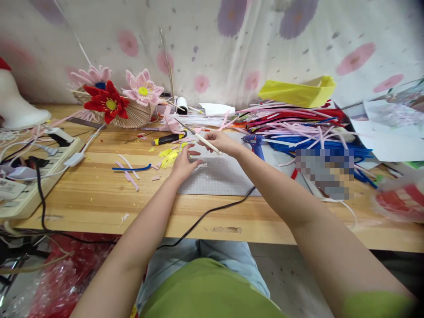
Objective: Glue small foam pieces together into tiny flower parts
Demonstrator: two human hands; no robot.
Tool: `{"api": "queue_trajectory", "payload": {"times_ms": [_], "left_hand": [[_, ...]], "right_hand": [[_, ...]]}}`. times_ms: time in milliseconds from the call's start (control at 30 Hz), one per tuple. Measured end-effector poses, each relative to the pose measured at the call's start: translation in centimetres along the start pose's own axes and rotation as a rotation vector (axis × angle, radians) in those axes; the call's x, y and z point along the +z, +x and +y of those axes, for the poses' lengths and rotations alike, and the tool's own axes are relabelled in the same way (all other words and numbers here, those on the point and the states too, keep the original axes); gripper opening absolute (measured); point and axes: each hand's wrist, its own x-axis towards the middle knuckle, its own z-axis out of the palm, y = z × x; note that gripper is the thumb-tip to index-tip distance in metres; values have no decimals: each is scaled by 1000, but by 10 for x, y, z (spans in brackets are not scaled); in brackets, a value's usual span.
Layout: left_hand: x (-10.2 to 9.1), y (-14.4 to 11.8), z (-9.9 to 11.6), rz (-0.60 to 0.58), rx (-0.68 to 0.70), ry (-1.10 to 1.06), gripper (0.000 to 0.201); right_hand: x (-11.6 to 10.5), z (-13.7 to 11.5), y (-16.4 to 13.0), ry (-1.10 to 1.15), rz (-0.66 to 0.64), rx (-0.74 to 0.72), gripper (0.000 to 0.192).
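Note:
My right hand (222, 142) is closed around a slim white-handled tool (208, 144) with a narrow dark metal end that points up and to the left. Whether it is a pair of scissors or another pointed tool, I cannot tell. My left hand (184, 165) rests at the left edge of the grey cutting mat (218, 181), fingers curved and apart, holding nothing I can see. Pale thin strands lie by its thumb. Yellow fuzzy pieces (168, 158) are scattered just left of it. Behind them lies a yellow-and-black utility knife (169, 139).
A blue glue gun (255, 145) stands right of my right hand. Bundled pipe cleaners (298, 121) fill the back right. Red and pink fuzzy flowers (107, 102) sit in a woven basket (137, 115) at back left. A power strip (49, 176) lies far left; a black cord (205, 213) crosses the front.

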Motion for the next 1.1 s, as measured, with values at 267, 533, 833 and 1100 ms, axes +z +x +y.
{"api": "queue_trajectory", "payload": {"times_ms": [267,533,833,1100], "left_hand": [[12,7,-6,58,-21,-318,60],[14,10,-1,138,-49,-244,45],[1,10,-5,177,21,-67,38],[-29,21,-13,501,-113,-43,36]], "right_hand": [[0,-12,-3,87,32,8,34],[1,-19,-6,120,7,29,31],[-11,-2,7,-104,216,92,40],[-40,7,23,-753,288,344,41]]}}
